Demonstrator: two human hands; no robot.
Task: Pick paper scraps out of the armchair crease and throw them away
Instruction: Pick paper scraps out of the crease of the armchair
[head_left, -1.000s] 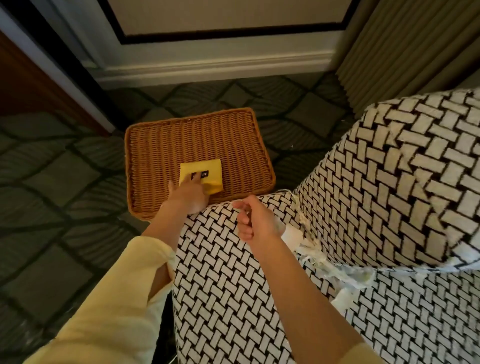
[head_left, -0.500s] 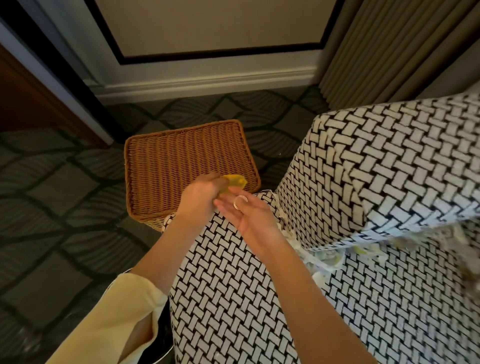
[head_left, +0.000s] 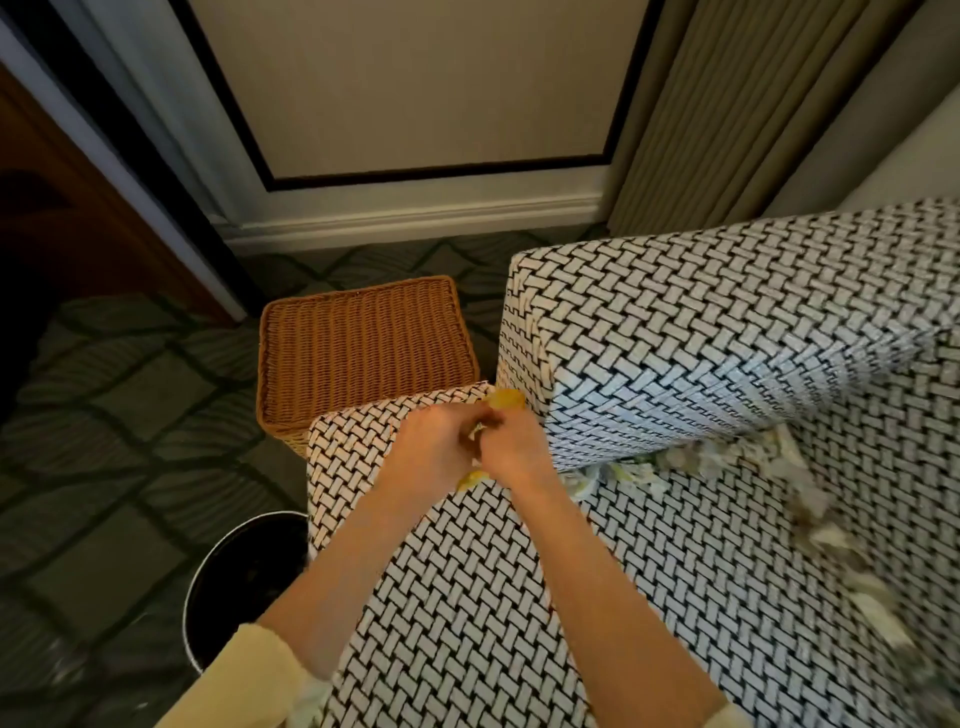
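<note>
Both hands meet over the armchair corner, clutching something yellow.

The left hand (head_left: 435, 453) and right hand (head_left: 515, 451) press together above the front corner of the black-and-white woven armchair (head_left: 701, 364). Their fingers are curled round a crumpled yellow piece (head_left: 503, 400) that pokes out above and below them; motion blur hides what it is. The paper scraps (head_left: 641, 467) lie wedged in the crease between the seat and the upright cushion just right of the hands, and more pale scraps trail along the seat's right side, blurred. A wicker basket (head_left: 363, 353) stands on the patterned carpet (head_left: 104, 415) beyond the armchair's corner. A dark round bin (head_left: 244, 577) with a metal rim sits on the floor beside the chair, under the left forearm.
</note>
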